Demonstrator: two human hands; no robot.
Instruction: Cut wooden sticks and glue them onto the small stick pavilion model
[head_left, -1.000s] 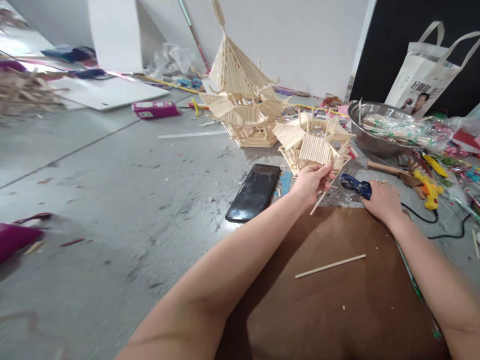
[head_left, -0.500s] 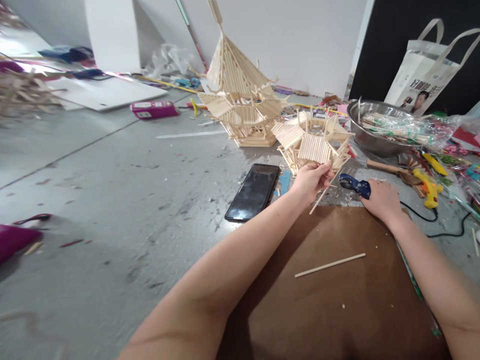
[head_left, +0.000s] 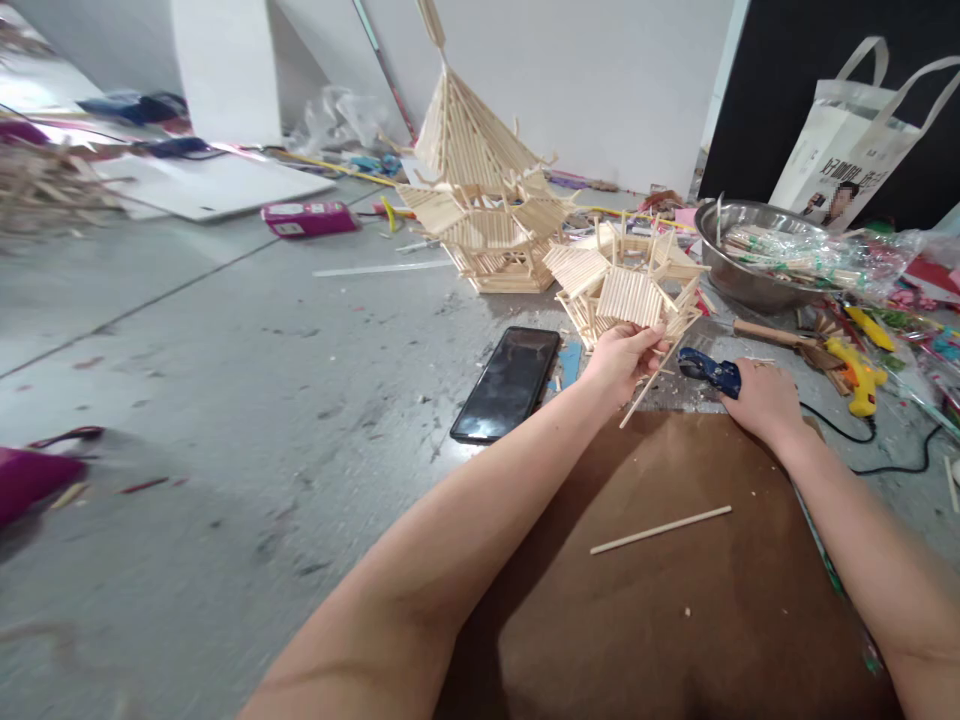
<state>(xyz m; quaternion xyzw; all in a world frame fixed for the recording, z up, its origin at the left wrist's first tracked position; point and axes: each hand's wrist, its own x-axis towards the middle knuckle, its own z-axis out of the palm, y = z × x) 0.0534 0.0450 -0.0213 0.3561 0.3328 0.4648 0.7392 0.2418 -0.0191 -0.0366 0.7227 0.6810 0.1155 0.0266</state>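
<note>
At centre, the left hand (head_left: pixel 624 362) pinches a thin, pale wooden stick (head_left: pixel 636 405) slanting towards the viewer; the right hand (head_left: pixel 766 402) is wrapped around a dark blue, plier-like tool (head_left: pixel 709 372). Just beyond the left hand stands a low, roofed model of pale wooden sticks (head_left: pixel 631 293). Nearer, another stick (head_left: pixel 660 530) lies on a smooth brown sheet (head_left: pixel 645 630).

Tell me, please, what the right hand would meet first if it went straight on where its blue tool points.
Probably the thin stick in the left hand, just beyond the tip of the blue tool, though depth is hard to judge.
</note>
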